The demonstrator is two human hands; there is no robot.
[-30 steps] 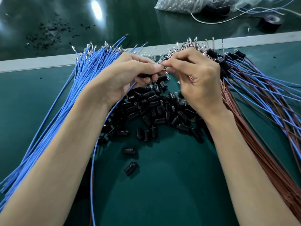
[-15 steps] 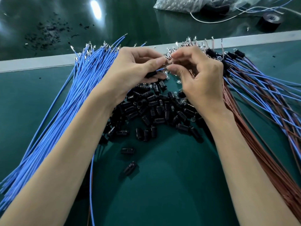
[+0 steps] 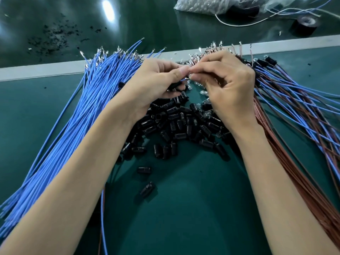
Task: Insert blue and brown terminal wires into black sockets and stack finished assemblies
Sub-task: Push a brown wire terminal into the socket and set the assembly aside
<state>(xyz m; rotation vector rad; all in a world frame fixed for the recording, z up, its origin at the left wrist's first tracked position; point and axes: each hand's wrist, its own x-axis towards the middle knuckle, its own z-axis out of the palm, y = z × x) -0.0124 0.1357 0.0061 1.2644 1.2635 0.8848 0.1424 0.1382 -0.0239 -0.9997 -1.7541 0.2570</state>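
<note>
Over the heap of loose black sockets (image 3: 176, 124), the left hand (image 3: 156, 83) clamps its fingers on a small black plastic socket (image 3: 173, 85). The right hand (image 3: 228, 87) pinches a thin blue terminal wire (image 3: 184, 80), likely light and floppy, best gripped near its tip.

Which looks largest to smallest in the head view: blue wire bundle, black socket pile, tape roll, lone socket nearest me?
1. blue wire bundle
2. black socket pile
3. tape roll, though farther away
4. lone socket

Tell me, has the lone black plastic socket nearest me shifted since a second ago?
No. The lone black plastic socket sits equally far from the grey table strip.
</note>
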